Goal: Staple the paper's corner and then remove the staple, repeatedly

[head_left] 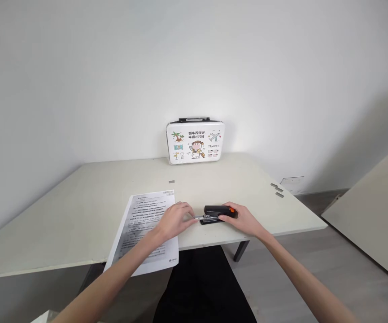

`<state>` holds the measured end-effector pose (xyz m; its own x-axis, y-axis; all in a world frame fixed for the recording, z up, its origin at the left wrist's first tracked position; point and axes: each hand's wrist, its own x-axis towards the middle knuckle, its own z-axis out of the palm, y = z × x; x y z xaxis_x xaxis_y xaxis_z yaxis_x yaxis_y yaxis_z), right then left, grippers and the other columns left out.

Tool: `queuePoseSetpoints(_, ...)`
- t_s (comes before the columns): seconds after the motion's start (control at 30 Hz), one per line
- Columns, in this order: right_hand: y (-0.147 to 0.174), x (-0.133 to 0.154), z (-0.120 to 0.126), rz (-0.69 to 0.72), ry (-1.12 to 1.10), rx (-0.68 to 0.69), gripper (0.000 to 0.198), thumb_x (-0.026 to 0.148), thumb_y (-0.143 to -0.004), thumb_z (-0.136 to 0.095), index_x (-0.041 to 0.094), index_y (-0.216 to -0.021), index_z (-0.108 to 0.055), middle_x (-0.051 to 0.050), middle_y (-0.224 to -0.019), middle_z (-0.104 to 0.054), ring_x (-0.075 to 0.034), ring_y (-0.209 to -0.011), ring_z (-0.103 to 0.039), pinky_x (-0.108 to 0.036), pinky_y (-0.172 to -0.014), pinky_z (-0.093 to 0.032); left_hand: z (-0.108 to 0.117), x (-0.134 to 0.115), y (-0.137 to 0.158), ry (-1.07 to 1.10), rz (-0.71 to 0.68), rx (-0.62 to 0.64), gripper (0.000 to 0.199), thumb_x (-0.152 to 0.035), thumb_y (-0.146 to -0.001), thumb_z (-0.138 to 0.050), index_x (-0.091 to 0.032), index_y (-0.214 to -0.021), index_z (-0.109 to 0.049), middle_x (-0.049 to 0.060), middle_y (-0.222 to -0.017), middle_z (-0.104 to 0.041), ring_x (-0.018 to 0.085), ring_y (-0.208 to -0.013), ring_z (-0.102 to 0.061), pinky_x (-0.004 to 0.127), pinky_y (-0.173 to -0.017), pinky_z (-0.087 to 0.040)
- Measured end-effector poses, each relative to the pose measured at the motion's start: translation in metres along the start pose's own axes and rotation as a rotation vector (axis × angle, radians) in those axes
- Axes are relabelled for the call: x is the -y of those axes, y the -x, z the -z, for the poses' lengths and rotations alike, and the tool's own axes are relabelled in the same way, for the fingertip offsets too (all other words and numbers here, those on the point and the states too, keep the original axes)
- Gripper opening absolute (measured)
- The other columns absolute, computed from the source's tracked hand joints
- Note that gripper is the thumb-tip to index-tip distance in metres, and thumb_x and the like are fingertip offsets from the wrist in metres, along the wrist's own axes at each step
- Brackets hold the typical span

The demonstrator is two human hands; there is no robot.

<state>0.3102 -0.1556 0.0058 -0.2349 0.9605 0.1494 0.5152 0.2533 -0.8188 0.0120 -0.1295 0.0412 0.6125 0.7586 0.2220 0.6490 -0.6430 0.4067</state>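
Nearest the person, black-clad legs (203,287) reach under the front edge of the worktop (89,211), and a pale object (45,316), too cut off to identify, pokes in at the lower left corner. A printed sheet (140,224) lies toward the left on the worktop, its lower end jutting past the front edge and the left forearm crossing above it. Just right of the sheet, close to the front edge, is a black stapler (219,210) with an orange patch at its right end. The hands are a little apart, one at each end of it. The right hand (239,219) is clamped around the orange end, thumb low and fingers over the top. The left hand (177,220) has its thumb and fingertips drawn together at the tip of a silver strip (199,217) that sticks out of the stapler's left end; whether they pinch it or merely touch it cannot be told. Farther back, one small grey strip (171,181) lies beyond the sheet, and a few similar grey pieces (277,190) sit near the right edge. At the far side, a white case (196,143) with a black handle and cartoon travel pictures stands upright by the wall (194,58).
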Motion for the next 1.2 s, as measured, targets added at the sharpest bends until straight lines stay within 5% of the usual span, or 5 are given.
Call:
queuePoseSetpoints(0.17,0.001,0.005,0.003,-0.020,-0.022,0.007,0.035,0.058,-0.088,-0.067,0.028,-0.107,-0.069,-0.003,-0.105,-0.075,-0.025,-0.096,-0.068,-0.036,-0.085,-0.052,0.021,0.026,0.005,-0.031,-0.015,0.093,0.036,-0.056,-0.095,-0.064,-0.027,-0.114,-0.070,0.005,-0.119,-0.071,0.027,-0.112,-0.066,0.038,-0.094,-0.051)
queuePoseSetpoints(0.43,0.000,0.002,0.003,-0.041,-0.039,-0.014,0.035,0.058,-0.087,-0.070,0.028,-0.105,-0.071,-0.002,-0.103,-0.075,-0.025,-0.095,-0.068,-0.035,-0.083,-0.051,0.027,0.099,-0.069,-0.301,0.327,-0.149,0.029,-0.027,-0.096,-0.058,-0.018,-0.123,-0.065,0.016,-0.139,-0.060,0.036,-0.138,-0.044,0.051,-0.114,-0.036)
queuePoseSetpoints(0.63,-0.003,0.001,0.003,-0.027,-0.045,-0.003,0.037,0.061,-0.087,-0.068,0.028,-0.105,-0.071,-0.003,-0.103,-0.075,-0.026,-0.096,-0.069,-0.037,-0.083,-0.052,0.021,0.122,-0.107,-0.294,0.459,-0.164,0.017,-0.026,-0.096,-0.056,-0.017,-0.101,-0.069,0.019,-0.118,-0.066,0.039,-0.124,-0.053,0.053,-0.105,-0.041)
queuePoseSetpoints(1.0,0.001,0.003,0.007,-0.010,-0.122,-0.004,0.035,0.057,-0.087,-0.071,0.029,-0.108,-0.073,-0.003,-0.112,-0.076,-0.027,-0.104,-0.069,-0.039,-0.091,-0.053,0.023,0.037,-0.047,-0.030,0.170,-0.063,0.036,-0.035,-0.108,-0.028,-0.020,-0.126,-0.056,0.005,-0.100,-0.070,0.019,-0.088,-0.068,0.032,-0.085,-0.052)
queuePoseSetpoints(1.2,0.000,0.002,0.006,0.015,-0.112,-0.020,0.033,0.055,-0.087,-0.071,0.030,-0.110,-0.073,-0.003,-0.112,-0.076,-0.027,-0.104,-0.069,-0.038,-0.090,-0.053,0.018,-0.012,-0.004,0.166,0.102,0.075,0.033,-0.045,-0.107,-0.041,-0.026,-0.123,-0.063,0.002,-0.096,-0.071,0.018,-0.079,-0.067,0.030,-0.077,-0.052)
